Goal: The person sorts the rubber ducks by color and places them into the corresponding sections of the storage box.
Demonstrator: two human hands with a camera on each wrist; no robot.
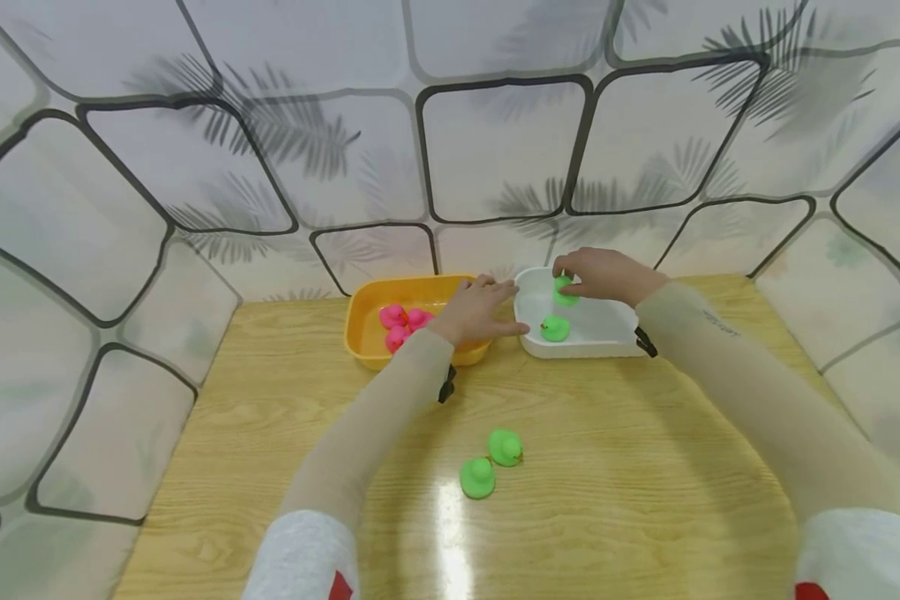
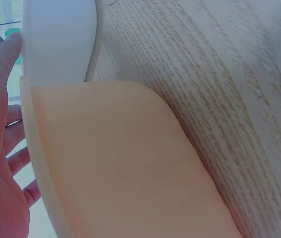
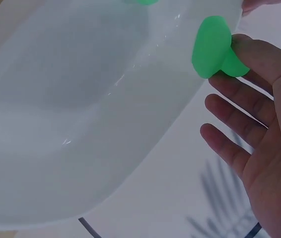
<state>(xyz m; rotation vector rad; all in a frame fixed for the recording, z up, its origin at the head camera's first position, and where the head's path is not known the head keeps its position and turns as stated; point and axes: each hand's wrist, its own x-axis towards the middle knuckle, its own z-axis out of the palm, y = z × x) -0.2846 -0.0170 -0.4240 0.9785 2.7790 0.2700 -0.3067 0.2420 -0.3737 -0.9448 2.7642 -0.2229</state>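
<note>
My right hand (image 1: 602, 275) pinches a green rubber duck (image 3: 212, 47) between thumb and index finger over the white tray (image 1: 592, 343). In the right wrist view its other fingers are spread. Another green duck (image 1: 555, 328) lies in that tray. My left hand (image 1: 478, 314), fingers extended, hovers over the right end of the orange tray (image 1: 360, 333) and reaches across to the white tray's left rim; whether it touches the rim I cannot tell. Several pink rubber ducks (image 1: 394, 316) are in the orange tray, partly hidden by my left arm.
Two green ducks, a farther one (image 1: 504, 447) and a nearer one (image 1: 477, 478), stand on the wooden table (image 1: 607, 475) in front of the trays. A patterned wall covering (image 1: 502, 150) rises behind the trays and along both sides.
</note>
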